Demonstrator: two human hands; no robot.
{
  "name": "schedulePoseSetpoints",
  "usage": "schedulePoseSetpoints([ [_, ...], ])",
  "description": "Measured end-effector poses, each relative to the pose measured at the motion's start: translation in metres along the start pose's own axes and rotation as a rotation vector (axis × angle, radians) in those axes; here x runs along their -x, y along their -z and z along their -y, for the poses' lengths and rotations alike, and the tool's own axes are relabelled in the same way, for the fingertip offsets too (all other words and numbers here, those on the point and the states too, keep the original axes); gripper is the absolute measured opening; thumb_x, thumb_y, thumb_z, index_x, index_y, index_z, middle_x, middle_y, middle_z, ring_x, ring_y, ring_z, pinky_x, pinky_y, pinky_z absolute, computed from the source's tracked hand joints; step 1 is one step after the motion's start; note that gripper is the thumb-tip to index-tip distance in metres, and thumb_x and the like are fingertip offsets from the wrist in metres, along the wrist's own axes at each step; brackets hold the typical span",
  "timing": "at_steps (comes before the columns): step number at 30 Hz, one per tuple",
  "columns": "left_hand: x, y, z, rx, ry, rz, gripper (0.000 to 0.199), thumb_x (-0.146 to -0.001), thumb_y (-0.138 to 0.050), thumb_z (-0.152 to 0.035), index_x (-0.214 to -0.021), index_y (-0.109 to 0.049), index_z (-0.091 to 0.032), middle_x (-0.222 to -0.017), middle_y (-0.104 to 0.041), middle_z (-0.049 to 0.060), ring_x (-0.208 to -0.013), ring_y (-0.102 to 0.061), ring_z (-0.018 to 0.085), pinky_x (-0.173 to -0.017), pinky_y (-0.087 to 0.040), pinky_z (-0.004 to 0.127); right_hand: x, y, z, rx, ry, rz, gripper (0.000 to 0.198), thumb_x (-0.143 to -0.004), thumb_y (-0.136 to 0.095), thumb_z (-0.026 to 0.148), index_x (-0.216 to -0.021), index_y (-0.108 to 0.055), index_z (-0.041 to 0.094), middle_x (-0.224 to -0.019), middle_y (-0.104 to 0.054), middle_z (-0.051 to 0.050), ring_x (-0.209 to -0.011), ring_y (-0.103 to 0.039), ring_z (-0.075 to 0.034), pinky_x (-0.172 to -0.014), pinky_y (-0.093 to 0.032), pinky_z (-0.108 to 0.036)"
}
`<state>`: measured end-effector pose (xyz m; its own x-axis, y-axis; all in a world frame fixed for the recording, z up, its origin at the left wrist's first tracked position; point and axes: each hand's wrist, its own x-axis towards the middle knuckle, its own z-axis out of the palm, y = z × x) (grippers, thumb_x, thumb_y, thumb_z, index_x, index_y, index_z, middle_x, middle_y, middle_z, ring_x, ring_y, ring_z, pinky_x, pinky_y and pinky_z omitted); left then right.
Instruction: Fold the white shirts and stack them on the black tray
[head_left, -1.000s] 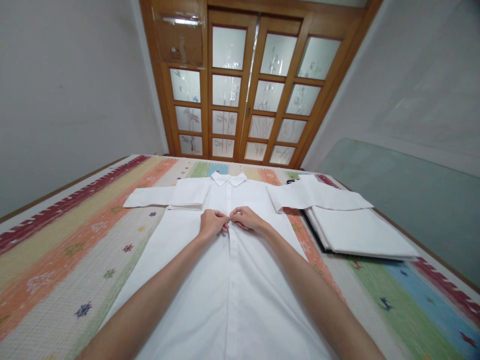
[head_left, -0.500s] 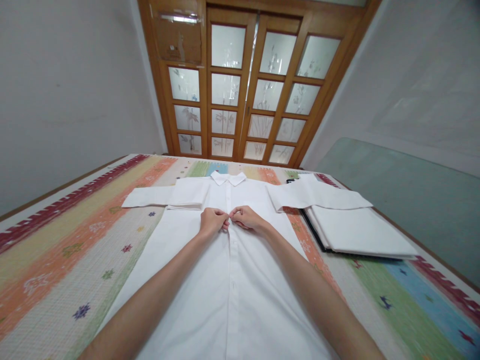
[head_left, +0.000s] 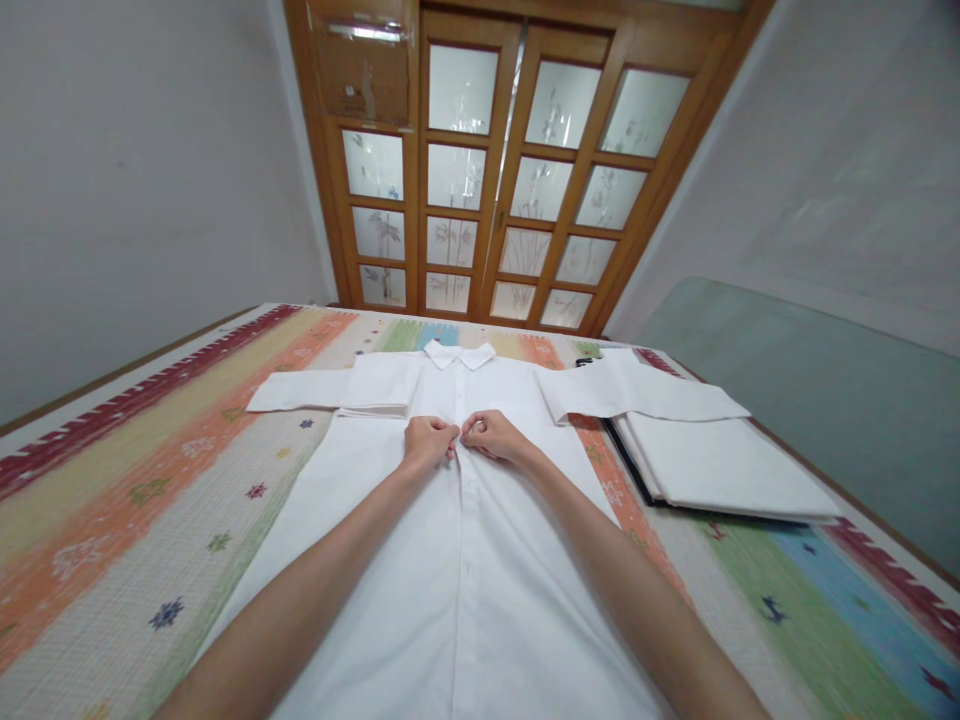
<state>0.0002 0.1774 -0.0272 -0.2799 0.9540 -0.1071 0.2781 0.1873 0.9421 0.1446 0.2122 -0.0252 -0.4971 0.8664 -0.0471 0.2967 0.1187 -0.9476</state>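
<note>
A white long-sleeved shirt (head_left: 375,520) lies front side up, its collar at the far end and its sleeves spread to both sides. Both hands meet at its front placket, below the collar. My left hand (head_left: 429,441) pinches the placket edge from the left. From the right, my right hand (head_left: 491,436) pinches the same spot, its fingertips almost touching the left ones. The cloth is slightly lifted and creased there. Whatever button lies between the fingertips is hidden. Further buttons run down the placket toward me.
A striped, patterned cloth (head_left: 247,520) covers the surface under the shirt. Folded white garments (head_left: 727,465) on a dark flat board lie at right, partly under the right sleeve. A greenish panel (head_left: 810,390) stands along the right wall. Wooden glazed doors (head_left: 487,180) close the far end.
The hands keep their pinch at the same place on the placket, with barely any finger movement. The whole view has shifted very slightly.
</note>
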Motion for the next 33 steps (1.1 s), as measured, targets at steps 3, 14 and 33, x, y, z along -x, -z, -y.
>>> schedulePoseSetpoints([
  [3, -0.001, 0.0, 0.001, 0.011, 0.0, 0.001, 0.01, -0.063, -0.06, -0.016, -0.053, -0.06, -0.016, -0.041, -0.056, -0.004, -0.036, -0.053, 0.008, -0.04, -0.04, 0.017, 0.0, 0.0, 0.0, 0.034, -0.008, -0.017, 0.009, -0.064, -0.061, 0.016, -0.072, -0.055, 0.017, -0.04, -0.048, 0.011, -0.029, -0.033, -0.005, -0.032, -0.022, -0.017],
  [14, -0.005, 0.012, 0.003, -0.036, -0.096, 0.075, 0.017, -0.063, -0.067, -0.015, -0.079, -0.062, -0.016, -0.048, -0.061, -0.005, -0.038, -0.053, 0.009, -0.042, -0.041, 0.019, 0.004, -0.011, -0.008, 0.583, 0.268, -0.218, 0.012, -0.076, -0.06, 0.016, -0.086, -0.065, 0.017, -0.056, -0.059, 0.005, -0.053, -0.054, -0.01, -0.055, -0.036, -0.019],
  [33, -0.014, 0.047, 0.025, -0.95, -0.625, -0.054, 0.034, -0.09, -0.042, -0.026, -0.117, -0.06, -0.015, -0.13, -0.059, 0.013, -0.124, -0.048, 0.029, -0.103, -0.038, 0.045, 0.022, -0.027, 0.006, 1.106, 0.081, -0.289, 0.028, -0.097, -0.042, 0.04, -0.103, -0.061, 0.021, -0.096, -0.072, -0.007, -0.089, -0.066, -0.02, -0.07, -0.042, -0.026],
])
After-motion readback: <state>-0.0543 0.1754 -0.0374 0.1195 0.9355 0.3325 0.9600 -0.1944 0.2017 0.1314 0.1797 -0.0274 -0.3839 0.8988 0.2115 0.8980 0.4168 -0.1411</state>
